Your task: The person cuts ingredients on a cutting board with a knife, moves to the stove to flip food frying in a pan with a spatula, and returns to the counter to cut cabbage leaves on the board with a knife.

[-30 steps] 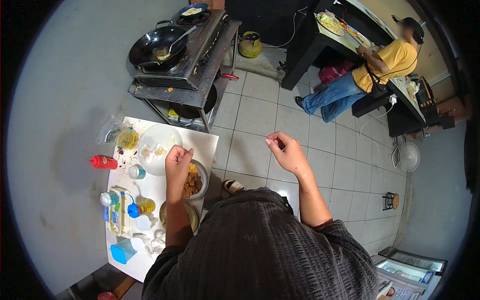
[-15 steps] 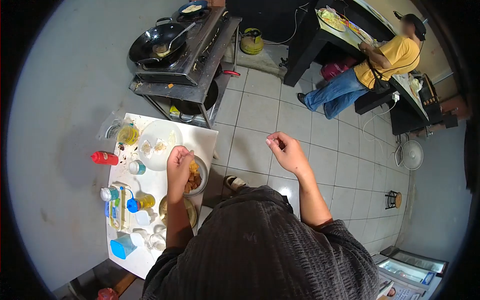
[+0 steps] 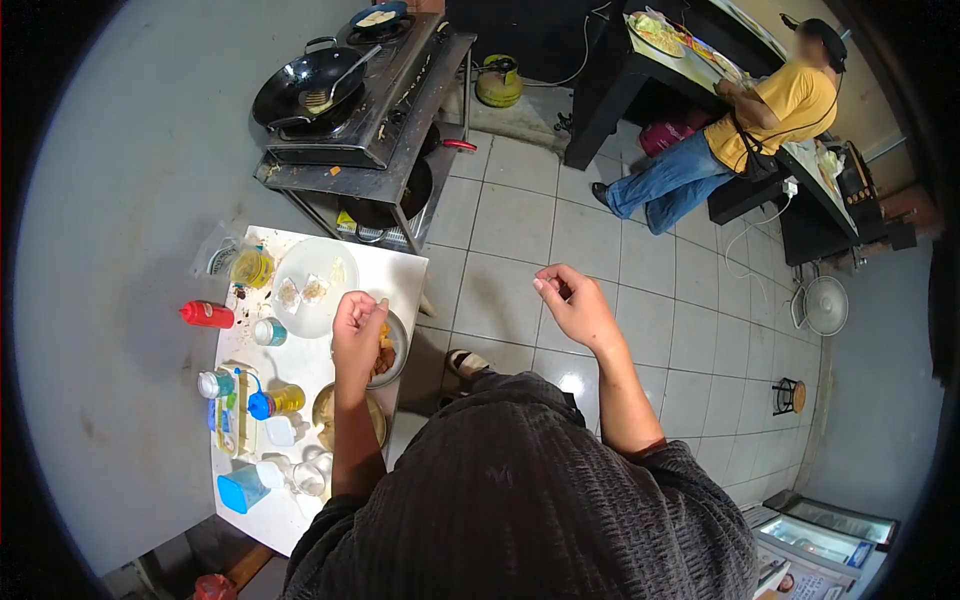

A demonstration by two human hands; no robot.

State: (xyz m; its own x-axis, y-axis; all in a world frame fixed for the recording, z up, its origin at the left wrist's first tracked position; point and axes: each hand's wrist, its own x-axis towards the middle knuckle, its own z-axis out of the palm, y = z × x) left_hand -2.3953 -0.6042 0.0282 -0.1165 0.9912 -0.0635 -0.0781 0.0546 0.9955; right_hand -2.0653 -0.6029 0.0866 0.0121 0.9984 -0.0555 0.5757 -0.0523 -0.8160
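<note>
At the white table (image 3: 390,272), the left hand (image 3: 360,332) hung by the bowl (image 3: 402,343) of brown chunks (image 3: 384,361), likely set for easy reach; right hand (image 3: 577,306) over floor (image 3: 500,225), both hands' fingers curled nearly closed, any hold unclear!

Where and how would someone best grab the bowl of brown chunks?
Probably by pinching the rim of the bowl, coming from the tiled floor side: its round edge shows bare there, near the white table's edge, while the left hand hides part of the opposite side.
</note>
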